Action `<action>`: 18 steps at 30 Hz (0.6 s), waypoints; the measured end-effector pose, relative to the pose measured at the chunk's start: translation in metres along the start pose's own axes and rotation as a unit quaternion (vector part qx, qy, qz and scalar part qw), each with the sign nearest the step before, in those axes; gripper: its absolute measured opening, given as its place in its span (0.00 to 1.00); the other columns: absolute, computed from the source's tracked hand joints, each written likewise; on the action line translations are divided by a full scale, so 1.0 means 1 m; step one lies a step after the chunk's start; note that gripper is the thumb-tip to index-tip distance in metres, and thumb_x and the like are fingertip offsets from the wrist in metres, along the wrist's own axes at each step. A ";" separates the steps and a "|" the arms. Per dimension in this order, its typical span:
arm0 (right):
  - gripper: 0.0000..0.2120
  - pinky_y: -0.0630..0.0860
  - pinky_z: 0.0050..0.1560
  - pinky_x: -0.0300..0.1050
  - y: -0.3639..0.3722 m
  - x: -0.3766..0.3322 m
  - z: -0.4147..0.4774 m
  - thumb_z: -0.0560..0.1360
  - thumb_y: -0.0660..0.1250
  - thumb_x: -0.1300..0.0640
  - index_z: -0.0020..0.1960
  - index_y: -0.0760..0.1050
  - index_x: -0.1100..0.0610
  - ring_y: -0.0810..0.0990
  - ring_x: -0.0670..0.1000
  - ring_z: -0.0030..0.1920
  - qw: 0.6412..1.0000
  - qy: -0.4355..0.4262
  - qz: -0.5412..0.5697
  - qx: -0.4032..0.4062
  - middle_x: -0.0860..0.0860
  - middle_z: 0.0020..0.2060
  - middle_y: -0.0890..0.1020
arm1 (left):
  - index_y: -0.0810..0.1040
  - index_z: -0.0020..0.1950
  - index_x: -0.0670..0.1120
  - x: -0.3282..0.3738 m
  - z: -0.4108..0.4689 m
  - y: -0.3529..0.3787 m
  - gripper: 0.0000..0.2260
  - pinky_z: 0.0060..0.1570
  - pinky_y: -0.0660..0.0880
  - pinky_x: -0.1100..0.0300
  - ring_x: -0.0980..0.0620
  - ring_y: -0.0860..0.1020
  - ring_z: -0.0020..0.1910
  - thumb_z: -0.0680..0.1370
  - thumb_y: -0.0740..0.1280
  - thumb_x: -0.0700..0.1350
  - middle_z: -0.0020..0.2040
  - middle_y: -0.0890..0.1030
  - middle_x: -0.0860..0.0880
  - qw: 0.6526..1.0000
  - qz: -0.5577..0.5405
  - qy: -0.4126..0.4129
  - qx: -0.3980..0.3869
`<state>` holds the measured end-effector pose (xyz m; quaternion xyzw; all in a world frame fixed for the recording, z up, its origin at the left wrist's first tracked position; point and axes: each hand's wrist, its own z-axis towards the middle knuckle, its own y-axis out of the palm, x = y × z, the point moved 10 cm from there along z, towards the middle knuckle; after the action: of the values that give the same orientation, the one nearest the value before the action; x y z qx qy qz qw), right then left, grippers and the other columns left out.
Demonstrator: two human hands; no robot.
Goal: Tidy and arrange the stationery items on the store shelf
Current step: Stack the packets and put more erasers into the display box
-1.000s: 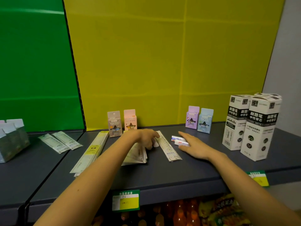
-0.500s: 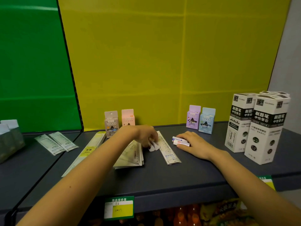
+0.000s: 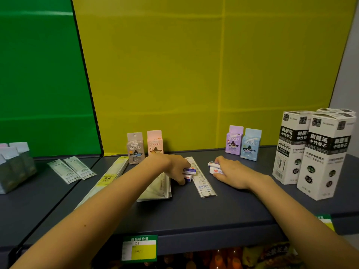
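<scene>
On the dark grey shelf (image 3: 194, 214), my left hand (image 3: 174, 167) curls round two small white erasers (image 3: 189, 172) just left of a packaged short ruler (image 3: 202, 179). My right hand (image 3: 231, 171) grips two more white erasers (image 3: 213, 167) on the ruler's right side. Under my left forearm lies a stack of flat set-square packs (image 3: 157, 189). A long ruler pack (image 3: 108, 177) lies further left.
Four small pastel boxes stand at the back: grey (image 3: 135, 148), pink (image 3: 154, 142), purple (image 3: 234, 139), blue (image 3: 250, 144). Two tall white refill boxes (image 3: 314, 152) stand at the right. Flat packets (image 3: 71, 168) and pale boxes (image 3: 13, 166) sit on the left shelf. A price tag (image 3: 139, 248) hangs on the front edge.
My right hand went from flat over the erasers to gripping them. My left hand has taken hold of two erasers beside the short ruler. The view shifted slightly.
</scene>
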<state>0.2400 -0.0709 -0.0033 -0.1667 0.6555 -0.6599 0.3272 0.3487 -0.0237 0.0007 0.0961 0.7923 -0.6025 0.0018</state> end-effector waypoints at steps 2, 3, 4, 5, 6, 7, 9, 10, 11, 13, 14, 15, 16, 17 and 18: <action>0.19 0.69 0.49 0.47 -0.002 -0.003 -0.002 0.78 0.58 0.48 0.63 0.61 0.56 0.75 0.58 0.58 1.000 -0.006 -0.005 0.004 0.58 0.61 0.75 | 0.72 0.55 0.40 0.001 -0.001 -0.002 0.12 0.33 0.63 0.61 0.49 0.69 0.42 0.76 0.64 0.47 0.45 0.71 0.45 1.000 -0.019 0.000 0.007; 0.18 0.68 0.48 0.46 -0.002 -0.003 -0.003 0.78 0.57 0.48 0.62 0.62 0.57 0.75 0.58 0.57 1.000 -0.006 -0.002 0.008 0.59 0.61 0.75 | 0.72 0.55 0.40 0.001 -0.002 -0.003 0.12 0.33 0.63 0.61 0.49 0.69 0.42 0.76 0.63 0.46 0.45 0.71 0.46 0.999 -0.030 -0.001 0.011; 0.17 0.68 0.47 0.46 -0.003 -0.003 -0.005 0.78 0.57 0.48 0.61 0.62 0.57 0.75 0.59 0.57 1.000 -0.004 0.007 0.015 0.59 0.60 0.75 | 0.72 0.56 0.40 0.001 -0.004 -0.003 0.12 0.35 0.64 0.61 0.49 0.70 0.43 0.76 0.63 0.46 0.46 0.72 0.46 0.999 -0.044 -0.004 0.014; 0.17 0.67 0.46 0.45 -0.005 -0.001 -0.006 0.78 0.57 0.47 0.61 0.62 0.57 0.75 0.59 0.57 1.000 0.000 0.021 0.023 0.59 0.60 0.75 | 0.71 0.56 0.40 0.000 -0.006 -0.004 0.12 0.37 0.65 0.60 0.49 0.70 0.43 0.76 0.63 0.46 0.46 0.72 0.46 0.998 -0.062 -0.004 0.018; 0.17 0.66 0.46 0.45 -0.007 0.001 -0.007 0.78 0.57 0.47 0.61 0.62 0.57 0.74 0.59 0.57 0.999 0.003 0.039 0.035 0.59 0.61 0.75 | 0.71 0.56 0.41 -0.001 -0.009 -0.006 0.12 0.38 0.66 0.60 0.50 0.70 0.43 0.77 0.63 0.46 0.46 0.72 0.46 0.996 -0.089 -0.002 0.024; 0.17 0.65 0.46 0.45 -0.009 0.004 -0.008 0.78 0.57 0.47 0.61 0.63 0.57 0.74 0.59 0.57 0.997 0.006 0.063 0.047 0.59 0.61 0.75 | 0.71 0.55 0.42 -0.001 -0.013 -0.008 0.10 0.38 0.66 0.60 0.50 0.71 0.42 0.77 0.63 0.45 0.45 0.73 0.46 0.991 -0.130 0.006 0.030; 0.18 0.67 0.45 0.45 -0.014 0.007 -0.009 0.78 0.58 0.49 0.63 0.64 0.57 0.77 0.56 0.53 0.989 0.006 0.133 0.066 0.59 0.59 0.76 | 0.69 0.52 0.44 -0.001 -0.026 -0.015 0.06 0.38 0.68 0.65 0.54 0.72 0.39 0.78 0.62 0.44 0.41 0.74 0.49 0.970 -0.238 0.026 0.043; 0.17 0.69 0.42 0.43 -0.016 0.006 -0.010 0.78 0.59 0.51 0.63 0.65 0.58 0.78 0.53 0.47 0.982 0.000 0.178 0.069 0.59 0.55 0.78 | 0.68 0.52 0.44 -0.003 -0.034 -0.020 0.06 0.39 0.69 0.67 0.56 0.72 0.39 0.78 0.62 0.44 0.40 0.74 0.51 0.956 -0.288 0.032 0.054; 0.15 0.70 0.39 0.40 -0.017 0.004 -0.011 0.78 0.59 0.53 0.62 0.65 0.58 0.78 0.50 0.41 0.973 -0.004 0.222 0.066 0.58 0.50 0.80 | 0.68 0.53 0.43 -0.008 -0.043 -0.024 0.06 0.40 0.70 0.68 0.57 0.73 0.39 0.79 0.61 0.44 0.40 0.74 0.51 0.940 -0.331 0.031 0.071; 0.13 0.71 0.38 0.36 -0.018 -0.002 -0.010 0.78 0.60 0.55 0.60 0.66 0.59 0.78 0.47 0.37 0.956 -0.011 0.288 0.055 0.53 0.40 0.80 | 0.68 0.56 0.42 -0.024 -0.064 -0.030 0.09 0.40 0.72 0.68 0.56 0.73 0.38 0.79 0.60 0.45 0.40 0.74 0.50 0.913 -0.393 0.016 0.111; 0.12 0.71 0.39 0.36 -0.020 -0.006 -0.009 0.78 0.60 0.55 0.59 0.66 0.58 0.78 0.47 0.37 0.949 -0.019 0.310 0.052 0.51 0.38 0.80 | 0.69 0.56 0.41 -0.033 -0.075 -0.030 0.11 0.39 0.72 0.67 0.55 0.72 0.38 0.79 0.60 0.46 0.40 0.74 0.49 0.899 -0.417 0.005 0.131; 0.11 0.72 0.41 0.37 -0.024 -0.012 -0.008 0.77 0.61 0.55 0.57 0.66 0.57 0.79 0.46 0.39 0.943 -0.026 0.328 0.050 0.50 0.38 0.80 | 0.69 0.56 0.40 -0.044 -0.087 -0.029 0.12 0.39 0.71 0.65 0.54 0.72 0.37 0.79 0.61 0.47 0.40 0.74 0.49 0.885 -0.441 -0.008 0.150; 0.11 0.74 0.44 0.39 -0.029 -0.021 -0.006 0.77 0.61 0.54 0.57 0.66 0.57 0.80 0.46 0.40 0.937 -0.041 0.343 0.050 0.51 0.40 0.81 | 0.69 0.56 0.40 -0.055 -0.100 -0.027 0.12 0.38 0.71 0.63 0.54 0.71 0.37 0.79 0.61 0.48 0.39 0.74 0.48 0.868 -0.466 -0.022 0.170; 0.11 0.76 0.47 0.42 -0.033 -0.033 -0.004 0.77 0.61 0.55 0.56 0.66 0.57 0.81 0.47 0.41 0.929 -0.059 0.362 0.048 0.51 0.41 0.82 | 0.69 0.55 0.40 -0.066 -0.115 -0.024 0.11 0.37 0.70 0.64 0.54 0.70 0.36 0.79 0.60 0.47 0.38 0.74 0.48 0.852 -0.487 -0.036 0.190; 0.11 0.77 0.47 0.43 -0.038 -0.047 -0.003 0.77 0.61 0.55 0.56 0.65 0.59 0.81 0.47 0.41 0.920 -0.077 0.381 0.043 0.52 0.41 0.82 | 0.69 0.52 0.42 -0.078 -0.131 -0.019 0.08 0.35 0.69 0.65 0.54 0.70 0.35 0.79 0.60 0.46 0.38 0.73 0.48 0.837 -0.503 -0.053 0.209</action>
<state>0.2645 -0.0407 0.0434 0.0602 0.6131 -0.4983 0.6101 0.4369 0.0844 0.0643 -0.3493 0.5856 -0.6761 -0.2793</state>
